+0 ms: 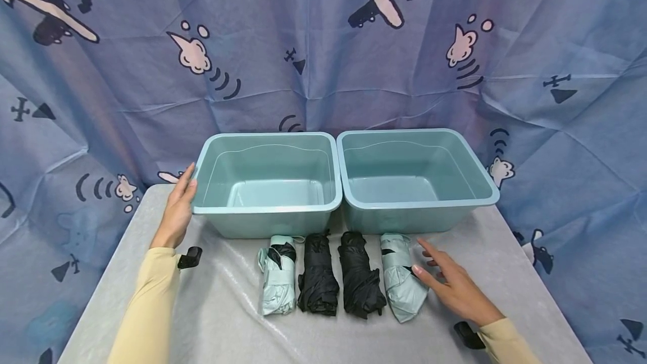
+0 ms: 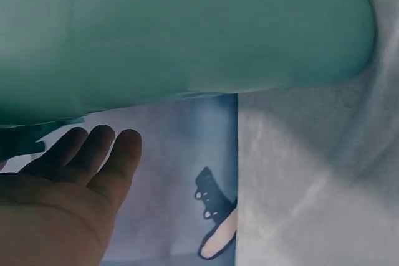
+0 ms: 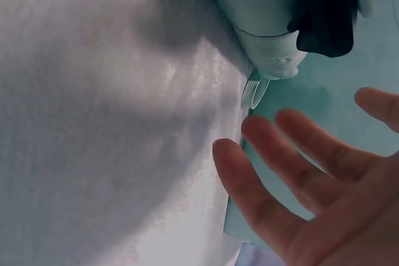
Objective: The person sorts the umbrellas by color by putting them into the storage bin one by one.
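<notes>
My left hand [image 1: 177, 209] rests with straight fingers against the left end of the left green plastic bin [image 1: 268, 209]; the left wrist view shows its fingers [image 2: 118, 160] extended beside the bin's wall. On the right, my spread right hand [image 1: 457, 288] hovers close beside a folded mint umbrella [image 1: 401, 285], its fingers not curled around it. Whether the thumb touches the umbrella, I cannot tell. Two folded black umbrellas [image 1: 318, 280] [image 1: 361, 280] and another mint umbrella [image 1: 279, 285] lie to the left, in a row in front of the bins.
A second green bin [image 1: 419, 205] stands right beside the left one; nothing shows inside either. Both are at the back of a table with a pale grey cover [image 1: 227, 319]. A blue curtain [image 1: 323, 60] printed with planes hangs right behind.
</notes>
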{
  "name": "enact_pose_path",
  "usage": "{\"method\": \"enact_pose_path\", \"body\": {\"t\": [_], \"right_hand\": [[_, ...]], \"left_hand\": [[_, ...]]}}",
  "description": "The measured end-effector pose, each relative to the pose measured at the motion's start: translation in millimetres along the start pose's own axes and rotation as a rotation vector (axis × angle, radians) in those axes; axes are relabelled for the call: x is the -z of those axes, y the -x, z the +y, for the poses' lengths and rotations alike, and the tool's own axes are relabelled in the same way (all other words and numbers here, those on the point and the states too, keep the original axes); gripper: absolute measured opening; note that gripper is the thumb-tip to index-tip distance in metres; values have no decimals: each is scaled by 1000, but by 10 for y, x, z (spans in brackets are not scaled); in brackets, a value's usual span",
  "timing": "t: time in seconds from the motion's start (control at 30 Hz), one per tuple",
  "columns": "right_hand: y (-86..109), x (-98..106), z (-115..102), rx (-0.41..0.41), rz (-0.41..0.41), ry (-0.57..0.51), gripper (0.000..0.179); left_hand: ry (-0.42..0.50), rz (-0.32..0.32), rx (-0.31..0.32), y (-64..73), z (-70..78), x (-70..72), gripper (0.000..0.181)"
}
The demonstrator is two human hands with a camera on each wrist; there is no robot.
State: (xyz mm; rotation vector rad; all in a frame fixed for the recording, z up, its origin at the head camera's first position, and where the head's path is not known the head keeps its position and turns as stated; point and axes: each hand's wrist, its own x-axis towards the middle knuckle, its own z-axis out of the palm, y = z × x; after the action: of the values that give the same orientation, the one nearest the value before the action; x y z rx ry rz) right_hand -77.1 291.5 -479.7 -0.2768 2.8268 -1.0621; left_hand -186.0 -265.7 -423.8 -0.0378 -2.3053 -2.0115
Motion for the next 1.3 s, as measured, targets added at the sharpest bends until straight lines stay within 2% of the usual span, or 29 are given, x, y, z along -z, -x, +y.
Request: {"method": "enact_pose_path", "body": {"t": [0.17, 0.43, 0.53, 0.77, 1.03, 1.13, 1.3], "right_hand": [[-10, -11, -1, -18, -24, -17, 70], [-49, -43, -1, -62, -96, -81, 75], [-77, -80, 15, -50, -112, -98, 77], [-150, -235, 49, 58, -115, -110, 81], [-279, -292, -93, 46, -179, -119, 92], [-327, -288, -115, 35, -209, -179, 95], [-366, -297, -139, -27, -253, -318, 97]], "left_hand": [[52, 33, 20, -23, -45, -22, 56], [165, 68, 8, -14, -95, -87, 54], [160, 83, 8, -6, -102, -95, 54], [157, 100, 1, -12, -112, -114, 54], [156, 117, -23, -35, -138, -132, 53], [151, 117, -23, -35, -138, -132, 53], [140, 114, -16, -15, -135, -126, 53]]}}
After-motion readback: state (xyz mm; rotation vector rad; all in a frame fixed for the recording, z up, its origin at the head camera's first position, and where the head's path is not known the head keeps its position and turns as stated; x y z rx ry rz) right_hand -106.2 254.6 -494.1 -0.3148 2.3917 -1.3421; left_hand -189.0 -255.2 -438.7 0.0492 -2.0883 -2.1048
